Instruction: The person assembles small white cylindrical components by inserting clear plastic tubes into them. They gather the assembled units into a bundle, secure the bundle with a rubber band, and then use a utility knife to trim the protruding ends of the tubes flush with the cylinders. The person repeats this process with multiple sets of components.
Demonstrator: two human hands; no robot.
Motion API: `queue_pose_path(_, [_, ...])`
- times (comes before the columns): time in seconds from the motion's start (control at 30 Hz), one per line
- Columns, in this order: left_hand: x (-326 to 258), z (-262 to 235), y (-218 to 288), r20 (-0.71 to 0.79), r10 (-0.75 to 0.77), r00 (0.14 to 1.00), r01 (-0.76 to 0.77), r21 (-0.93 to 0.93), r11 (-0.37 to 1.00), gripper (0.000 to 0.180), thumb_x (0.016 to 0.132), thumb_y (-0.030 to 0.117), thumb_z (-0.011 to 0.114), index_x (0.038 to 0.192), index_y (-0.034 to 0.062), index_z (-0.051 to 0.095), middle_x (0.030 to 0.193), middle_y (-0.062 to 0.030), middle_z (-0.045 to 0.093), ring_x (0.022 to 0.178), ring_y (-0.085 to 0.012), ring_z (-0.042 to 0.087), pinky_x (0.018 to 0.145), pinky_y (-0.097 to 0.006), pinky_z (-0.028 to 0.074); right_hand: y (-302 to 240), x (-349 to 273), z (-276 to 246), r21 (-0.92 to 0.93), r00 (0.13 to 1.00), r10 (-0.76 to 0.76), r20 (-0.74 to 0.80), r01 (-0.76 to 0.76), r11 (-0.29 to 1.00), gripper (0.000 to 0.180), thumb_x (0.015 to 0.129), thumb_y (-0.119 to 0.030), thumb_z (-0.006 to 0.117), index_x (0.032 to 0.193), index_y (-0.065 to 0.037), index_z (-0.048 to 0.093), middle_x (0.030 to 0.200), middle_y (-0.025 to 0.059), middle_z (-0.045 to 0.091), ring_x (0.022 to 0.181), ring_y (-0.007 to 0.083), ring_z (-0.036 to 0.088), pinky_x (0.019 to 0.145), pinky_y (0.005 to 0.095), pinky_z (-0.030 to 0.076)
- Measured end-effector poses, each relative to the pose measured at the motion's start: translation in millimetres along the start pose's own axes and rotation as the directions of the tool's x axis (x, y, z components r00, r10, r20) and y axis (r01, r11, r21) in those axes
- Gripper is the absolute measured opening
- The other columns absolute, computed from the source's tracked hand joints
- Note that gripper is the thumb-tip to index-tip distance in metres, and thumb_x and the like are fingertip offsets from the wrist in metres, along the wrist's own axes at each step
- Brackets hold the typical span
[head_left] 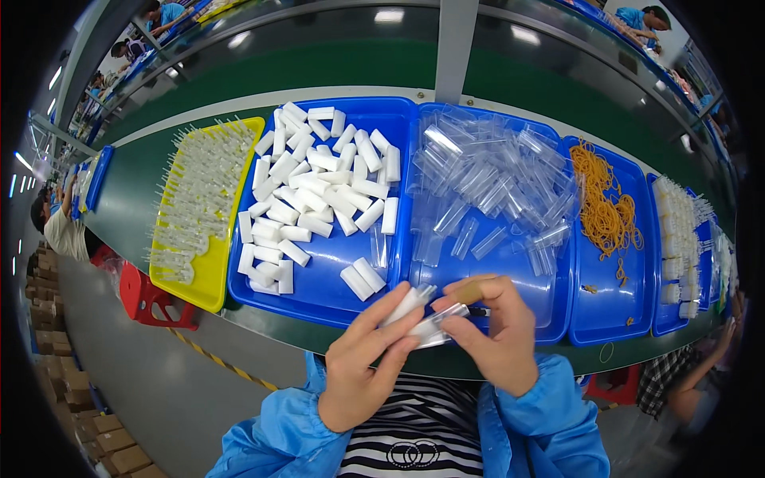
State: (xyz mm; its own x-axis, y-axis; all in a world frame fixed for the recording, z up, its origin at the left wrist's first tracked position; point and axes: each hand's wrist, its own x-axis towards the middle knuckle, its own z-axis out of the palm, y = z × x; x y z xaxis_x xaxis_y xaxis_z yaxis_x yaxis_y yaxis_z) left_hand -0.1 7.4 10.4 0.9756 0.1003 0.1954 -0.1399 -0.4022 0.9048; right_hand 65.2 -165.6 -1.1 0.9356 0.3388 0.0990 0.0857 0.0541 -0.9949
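Both hands are raised over the near edge of the desk [127, 199], palms turned inward. The left hand [360, 374] grips a white foam block [406, 303] between thumb and fingers. The right hand [496, 334] pinches a clear plastic sleeve [434, 325], which touches the block; its thumb partly hides a brownish item that cannot be identified. Just beyond lie the blue tray of foam blocks [319, 279] and the blue tray of sleeves [550, 307], with bare tray floor nearest the hands.
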Motion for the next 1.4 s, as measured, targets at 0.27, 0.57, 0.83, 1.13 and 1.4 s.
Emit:
queue_pose_path(0.27, [-7,-8,-13,0.027,-0.081,0.996,0.084,-0.5,0.862,0.034,0.088,-0.008,0.062,0.122,-0.0043,0.057,0.134,-0.018,0.043,0.123,-0.0365,0.055,0.099,-0.038,0.053,-5,2,-9,0.145,0.995,0.037,-0.096,-0.023,0.989,0.031,0.084,-0.004,0.074,0.109,0.0,0.056,0.103,0.012,0.069,0.1,0.0157,0.063,0.091,0.0303,0.048])
queue_pose_path(0.57, [-18,-2,-23,-0.036,0.077,0.996,-0.085,-0.45,0.889,0.035,0.08,-0.014,0.069,0.112,-0.0037,0.056,0.119,-0.016,0.049,0.121,-0.0402,0.056,0.1,-0.043,0.054,1,-9,-3,0.106,0.998,0.033,0.053,-0.038,0.994,0.036,0.083,-0.006,0.076,0.111,0.002,0.055,0.119,0.0156,0.057,0.108,0.0193,0.062,0.097,0.0327,0.049])
queue_pose_path(0.83, [-4,-11,-14,0.128,-0.066,0.99,0.129,-0.585,0.801,0.033,0.087,-0.004,0.066,0.118,-0.0036,0.054,0.134,-0.0182,0.042,0.124,-0.0307,0.053,0.1,-0.04,0.052,-8,-6,-14,0.052,0.979,0.003,0.202,-0.014,0.999,0.036,0.079,-0.005,0.079,0.11,-0.002,0.062,0.119,0.0115,0.062,0.127,0.0254,0.049,0.105,0.0387,0.041])
queue_pose_path(1.13, [-6,-10,-21,0.178,-0.096,0.979,0.185,-0.598,0.78,0.027,0.089,-0.006,0.062,0.117,-0.0048,0.06,0.136,-0.024,0.05,0.123,-0.0282,0.054,0.103,-0.041,0.046,-16,7,-46,-0.518,0.953,-0.215,0.214,0.298,0.802,0.033,0.079,-0.006,0.074,0.111,-0.004,0.067,0.119,0.0089,0.066,0.119,0.0285,0.054,0.105,0.0423,0.038])
queue_pose_path(1.4, [-4,-5,-19,0.238,-0.189,0.953,0.301,-0.658,0.69,0.027,0.09,-0.005,0.061,0.117,-0.0044,0.06,0.135,-0.0234,0.052,0.123,-0.0279,0.054,0.102,-0.041,0.047,2,40,-48,-0.888,0.861,-0.215,0.46,0.449,-0.102,0.033,0.076,-0.012,0.059,0.107,-0.001,0.064,0.111,0.0111,0.063,0.115,0.0247,0.056,0.102,0.0422,0.039])
